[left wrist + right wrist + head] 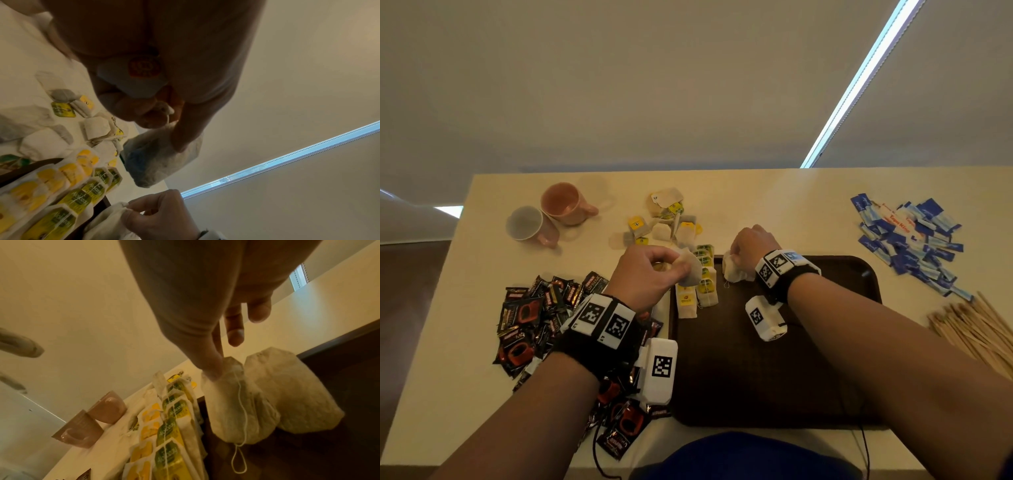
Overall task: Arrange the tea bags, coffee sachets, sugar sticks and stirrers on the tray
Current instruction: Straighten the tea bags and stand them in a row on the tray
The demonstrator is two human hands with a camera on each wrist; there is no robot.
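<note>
A dark brown tray (825, 342) lies in front of me. Along its left edge stand two rows of tea bags (700, 284) with yellow and green tags. My left hand (650, 270) hovers over those rows and pinches a white tea bag (690, 269), its tag (141, 76) tucked in the palm. My right hand (751, 246) at the tray's far edge pinches the top of another white tea bag (236, 404), which touches the tray beside a second plain bag (287, 389). Loose tea bags (664, 222) lie beyond the tray.
Two pink mugs (551, 216) lie at the far left. Black and red coffee sachets (534, 315) are heaped left of the tray. Blue sugar sticks (914, 236) and wooden stirrers (976, 329) sit at the right. A wall rises just behind the table.
</note>
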